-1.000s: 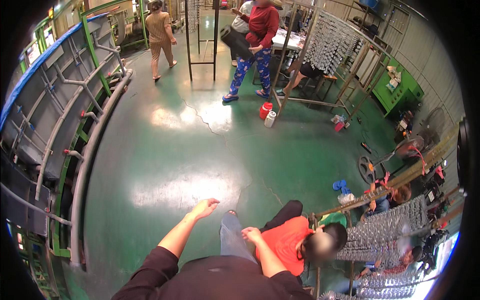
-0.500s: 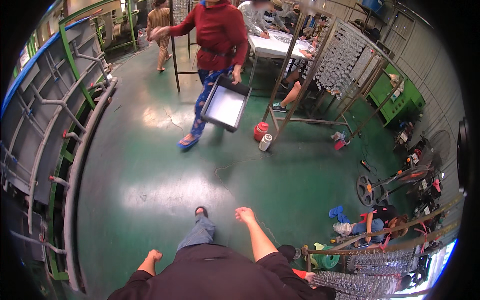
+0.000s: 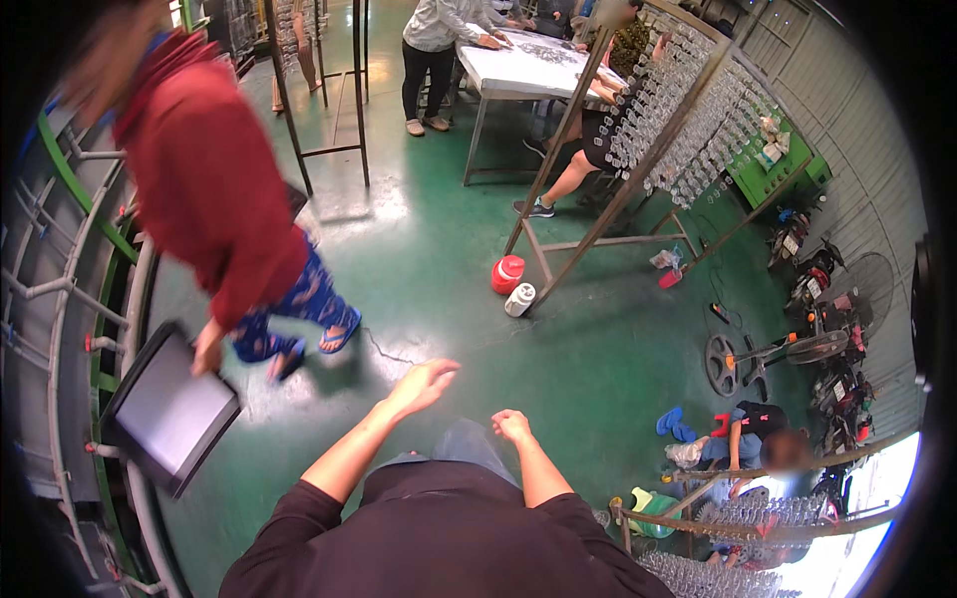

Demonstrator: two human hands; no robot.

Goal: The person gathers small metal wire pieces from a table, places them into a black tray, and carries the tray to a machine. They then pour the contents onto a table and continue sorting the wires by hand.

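Note:
My left hand (image 3: 423, 387) reaches forward over the green floor with its fingers stretched out, and nothing is in it. To its right and a little lower, my right hand (image 3: 511, 426) has its fingers curled in, with no object visible in them. Neither hand touches anything. At the left, a person in a red hooded top (image 3: 214, 169) walks past. That person's hand holds the rim of a black tray (image 3: 171, 409) with a pale inside, tilted low beside the pipes.
Grey pipes (image 3: 140, 329) line the left side. Ahead stand a metal rack (image 3: 573, 244) hung with shiny parts, a red jug (image 3: 507, 274), a white jug (image 3: 519, 299) and a white worktable (image 3: 508, 75) with people around it. Fans (image 3: 817, 346) and a seated person (image 3: 753, 439) are at right.
The person in red has come nearer and moved left with the black tray. My left hand has swung forward and opened out. My right hand has shifted slightly. The rack appears a little closer.

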